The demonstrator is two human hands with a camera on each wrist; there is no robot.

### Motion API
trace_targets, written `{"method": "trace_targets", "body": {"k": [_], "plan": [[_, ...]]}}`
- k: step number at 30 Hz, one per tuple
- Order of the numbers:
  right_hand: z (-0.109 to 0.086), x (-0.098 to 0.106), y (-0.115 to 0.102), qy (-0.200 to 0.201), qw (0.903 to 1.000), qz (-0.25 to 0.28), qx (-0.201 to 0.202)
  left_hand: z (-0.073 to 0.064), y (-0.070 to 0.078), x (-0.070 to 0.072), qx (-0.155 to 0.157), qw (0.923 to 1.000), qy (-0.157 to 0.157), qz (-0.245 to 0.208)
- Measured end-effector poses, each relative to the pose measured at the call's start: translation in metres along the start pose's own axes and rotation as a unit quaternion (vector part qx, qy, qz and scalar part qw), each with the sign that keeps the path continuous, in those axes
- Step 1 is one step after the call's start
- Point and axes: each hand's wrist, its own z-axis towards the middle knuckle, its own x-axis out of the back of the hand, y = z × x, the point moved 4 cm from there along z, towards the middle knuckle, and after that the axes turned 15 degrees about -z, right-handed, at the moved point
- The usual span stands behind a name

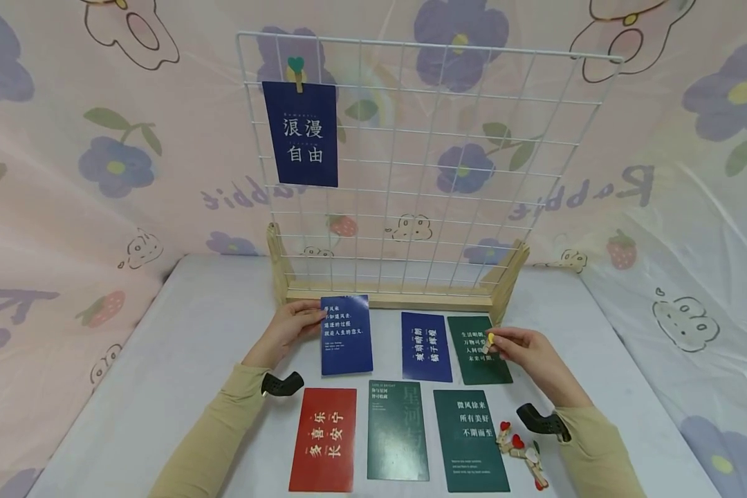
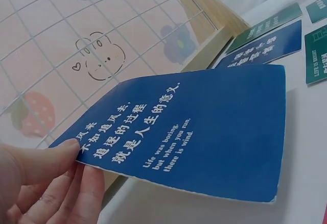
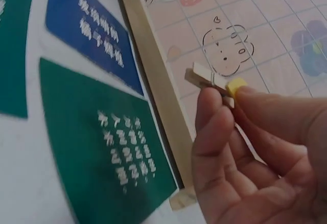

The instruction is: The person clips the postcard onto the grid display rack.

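My left hand (image 1: 289, 328) pinches a blue card (image 1: 346, 339) by its upper left edge, thumb on the printed face and fingers behind, as the left wrist view shows. The card is tilted up in front of the wire rack's wooden base. My right hand (image 1: 529, 353) holds a small wooden clothespin (image 3: 210, 76) with a yellow heart-like end (image 3: 236, 87) between thumb and fingers, above a green card (image 1: 473, 366). On the white grid rack (image 1: 411, 166) hangs another blue card (image 1: 301, 138), held by a clothespin with a green heart (image 1: 295, 65).
A blue card (image 1: 426, 346) lies left of the right hand. Nearer are a red card (image 1: 322, 443) and two green cards (image 1: 398, 432), (image 1: 471, 443). Several heart clothespins (image 1: 523, 453) lie beside the right forearm. Wooden feet (image 1: 510, 277) support the rack; a patterned cloth hangs behind.
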Motion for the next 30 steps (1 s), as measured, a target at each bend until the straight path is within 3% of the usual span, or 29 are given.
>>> {"method": "trace_targets", "body": {"k": [8,17,24,30], "plan": [[0.011,-0.006,-0.02,-0.026,0.9993,0.011,0.023,0.002,0.01,-0.006,0.0,1.0,-0.003,0.005],[0.025,-0.014,-0.056,-0.034,0.9963,0.031,0.072,0.003,0.037,-0.018,-0.031,0.9988,-0.025,-0.028],[0.033,-0.021,-0.076,-0.046,0.9913,0.064,0.105,-0.003,0.049,-0.029,-0.045,0.9981,-0.021,-0.038],[0.036,-0.02,-0.098,-0.042,0.9903,0.057,0.119,-0.005,0.06,-0.041,-0.068,0.9965,-0.027,-0.041]]}}
